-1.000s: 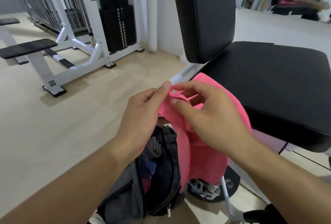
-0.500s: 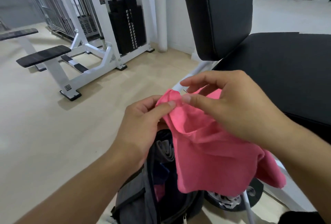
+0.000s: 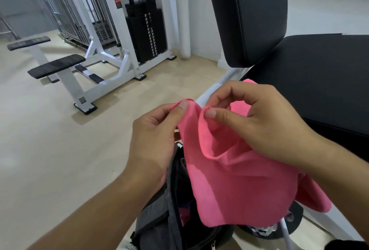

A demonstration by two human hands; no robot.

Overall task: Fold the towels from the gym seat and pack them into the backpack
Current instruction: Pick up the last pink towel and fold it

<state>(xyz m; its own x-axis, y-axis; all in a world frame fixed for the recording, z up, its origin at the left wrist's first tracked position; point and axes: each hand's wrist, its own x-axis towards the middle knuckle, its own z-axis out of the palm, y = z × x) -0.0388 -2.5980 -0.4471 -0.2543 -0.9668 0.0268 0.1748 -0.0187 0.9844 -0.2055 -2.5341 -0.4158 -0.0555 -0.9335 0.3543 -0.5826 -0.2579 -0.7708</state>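
A pink towel (image 3: pixel 235 185) hangs in the air between my hands, above the open grey backpack (image 3: pixel 159 221) on the floor. My left hand (image 3: pixel 155 138) pinches one top corner of the towel between thumb and fingers. My right hand (image 3: pixel 259 122) pinches the neighbouring top edge, a short gap from the left. The towel droops loosely and covers part of the backpack's opening, where dark and pink cloth shows inside. The black gym seat (image 3: pixel 319 74) lies to the right, with no towel visible on it.
The seat's upright black back pad (image 3: pixel 247 16) stands just behind my hands. A white cable machine with a black weight stack (image 3: pixel 145 36) and low black pads (image 3: pixel 57 66) fills the left background. Beige floor lies open to the left.
The towel has come off the seat edge and now hangs free. My two hands have drawn slightly apart along its top edge.
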